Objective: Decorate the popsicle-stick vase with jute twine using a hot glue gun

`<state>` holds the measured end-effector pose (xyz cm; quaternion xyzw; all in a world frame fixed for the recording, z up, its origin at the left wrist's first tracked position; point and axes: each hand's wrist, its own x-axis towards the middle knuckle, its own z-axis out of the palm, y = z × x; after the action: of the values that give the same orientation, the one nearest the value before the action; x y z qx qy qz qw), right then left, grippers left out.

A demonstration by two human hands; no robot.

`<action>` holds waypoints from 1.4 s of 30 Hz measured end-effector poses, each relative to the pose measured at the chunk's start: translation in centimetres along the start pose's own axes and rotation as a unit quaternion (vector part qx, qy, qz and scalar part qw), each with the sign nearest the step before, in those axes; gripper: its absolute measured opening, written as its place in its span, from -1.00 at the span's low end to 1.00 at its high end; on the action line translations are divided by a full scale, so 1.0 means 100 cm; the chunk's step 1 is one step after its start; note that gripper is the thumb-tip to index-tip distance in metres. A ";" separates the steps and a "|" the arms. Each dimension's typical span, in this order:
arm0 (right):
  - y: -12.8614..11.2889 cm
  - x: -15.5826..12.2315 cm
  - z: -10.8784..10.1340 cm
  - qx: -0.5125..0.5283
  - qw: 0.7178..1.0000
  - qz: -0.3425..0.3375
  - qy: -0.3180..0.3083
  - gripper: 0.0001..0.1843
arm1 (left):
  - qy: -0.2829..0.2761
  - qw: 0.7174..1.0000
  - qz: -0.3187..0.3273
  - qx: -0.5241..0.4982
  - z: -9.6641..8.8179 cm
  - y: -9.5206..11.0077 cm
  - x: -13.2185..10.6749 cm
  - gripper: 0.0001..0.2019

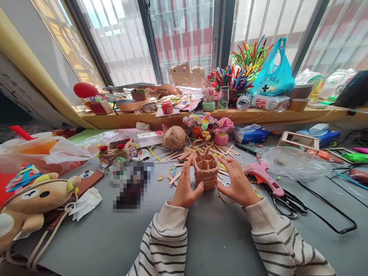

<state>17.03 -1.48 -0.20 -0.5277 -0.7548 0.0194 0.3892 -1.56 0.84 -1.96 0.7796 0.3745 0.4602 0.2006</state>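
Observation:
A small craft-stick basket (206, 174) with twine wound around its rim stands in front of me, and craft sticks show above its rim. My left hand (186, 187) holds the basket's left side, the thumb pressed low on the near face and the fingers along the side. On the right, my right hand (240, 184) curves around the basket with its thumb at the lower side; its fingertips reach behind and are partly hidden. Twine trails on the table below the right hand. Behind the basket are a ball of twine (174, 137) and loose craft sticks (184, 155).
A pink glue gun (268, 176) and black-handled scissors (287, 205) lie to the right, beside a clear plastic bag (296, 163). On the left are a plush bear (43, 199), a phone (89, 180) and a crumpled tissue (86, 203). Pipe-cleaner flowers (201, 120) stand behind.

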 end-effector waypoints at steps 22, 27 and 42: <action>-0.006 0.001 0.002 0.010 1.000 -0.012 -0.006 -0.41 | 0.000 0.989 -0.111 -0.100 0.006 -0.003 0.005 -0.15; -0.002 0.001 0.001 0.017 1.000 -0.009 -0.015 -0.45 | -0.003 0.980 -0.130 -0.148 0.005 -0.003 0.006 -0.15; 0.009 0.001 -0.004 0.000 0.999 -0.001 -0.044 -0.56 | -0.012 0.964 -0.149 -0.219 0.003 -0.006 0.007 -0.16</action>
<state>17.96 -1.20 -0.27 -0.5257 -0.7714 0.0419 0.3560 -1.31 1.84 -2.12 0.6576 0.3738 0.4867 0.4371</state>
